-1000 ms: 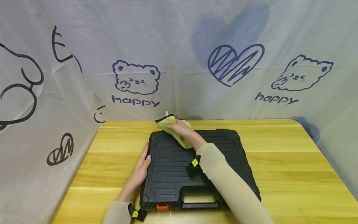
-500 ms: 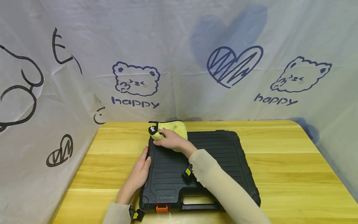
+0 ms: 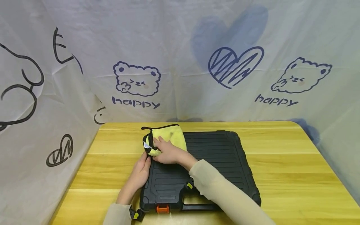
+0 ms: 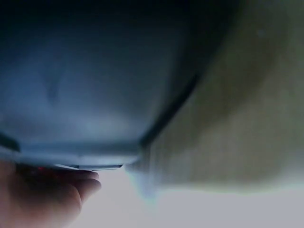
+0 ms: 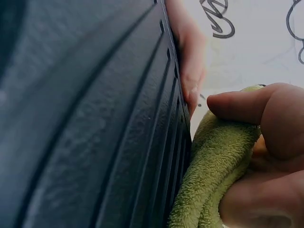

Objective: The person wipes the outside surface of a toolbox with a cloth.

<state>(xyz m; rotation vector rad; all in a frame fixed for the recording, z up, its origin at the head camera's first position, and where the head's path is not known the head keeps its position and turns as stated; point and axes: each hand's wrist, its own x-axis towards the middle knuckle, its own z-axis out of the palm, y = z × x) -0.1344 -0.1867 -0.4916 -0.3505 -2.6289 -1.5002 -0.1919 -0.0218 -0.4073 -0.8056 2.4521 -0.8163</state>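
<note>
A black plastic tool case [image 3: 225, 159] with a ribbed lid lies on the table. My right hand [image 3: 169, 152] holds a folded yellow towel [image 3: 177, 137] with black edging against the case's far left corner. In the right wrist view the thumb [image 5: 237, 105] and fingers grip the plush towel [image 5: 213, 161], which touches the ribbed case [image 5: 95, 118]. My left hand [image 3: 140, 171] rests along the case's left side with fairly straight fingers. The left wrist view shows the case's dark side [image 4: 85, 95] close up, blurred, with part of the left hand [image 4: 47, 199] beside it.
The case's carry handle [image 3: 199, 207] and an orange latch [image 3: 162, 208] face the near edge of the wooden table [image 3: 295, 175]. Pale cloth [image 3: 185, 37] with printed drawings hangs behind the table and at both sides.
My right hand has moved the towel left and nearer, from the far edge to the far left corner of the case; the towel has spread out. The left hand stays put.
</note>
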